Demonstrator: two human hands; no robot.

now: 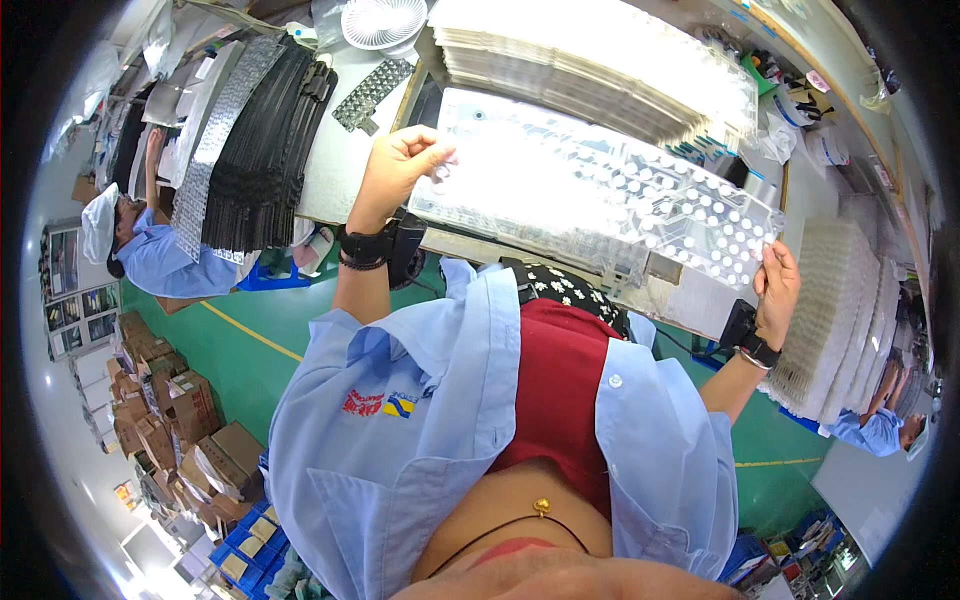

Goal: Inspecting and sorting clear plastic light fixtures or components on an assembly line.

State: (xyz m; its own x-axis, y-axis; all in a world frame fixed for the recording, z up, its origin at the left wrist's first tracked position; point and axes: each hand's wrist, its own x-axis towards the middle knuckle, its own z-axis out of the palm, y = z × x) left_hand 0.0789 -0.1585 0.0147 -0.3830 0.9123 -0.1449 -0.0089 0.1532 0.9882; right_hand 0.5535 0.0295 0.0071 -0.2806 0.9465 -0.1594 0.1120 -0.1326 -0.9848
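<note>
A long clear plastic sheet (690, 215) dotted with white round spots lies at a slant across the workbench in front of me. Strong glare washes out its left half. My left hand (405, 165) pinches at the left end of the sheet, thumb and forefinger together; the glare blurs the exact contact. At the opposite end, my right hand (777, 285) grips the lower right corner between thumb and fingers. Just beyond the sheet rises a tall stack of pale sheets (590, 75). A dark perforated strip (372, 95) rests on the bench left of it.
Black sheets (265, 150) are stacked at the left; white sheets (825, 310) stand piled at the right. A white fan (383, 22) sits at the back. Co-workers (170, 250) are at both sides. Cardboard boxes (185, 405) and blue crates (250, 545) occupy the green floor.
</note>
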